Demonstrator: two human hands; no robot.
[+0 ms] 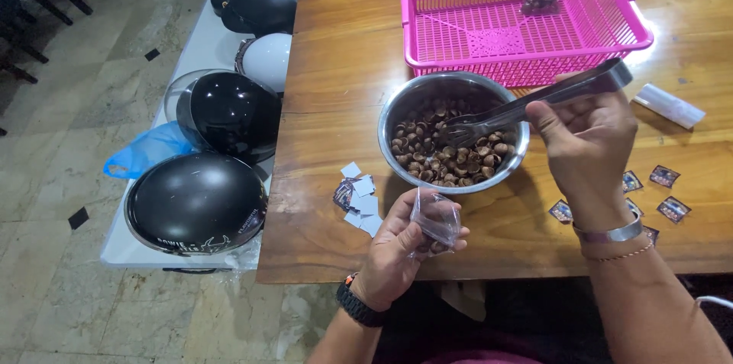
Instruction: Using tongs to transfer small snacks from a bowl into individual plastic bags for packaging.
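Right hand (588,143) clamps tongs (534,104) in the bowl (397,116) of brown pieces (435,154) — left hand (401,246) grips a small clear bag (435,219), best kept open-mouthed and close to the rim.

Bowl (453,139) before basket (527,17), helmets (221,150) left of table (336,66)

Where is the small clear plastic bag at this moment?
In the head view, the small clear bag is held in the left hand, at the table's near edge, just below the steel bowl.
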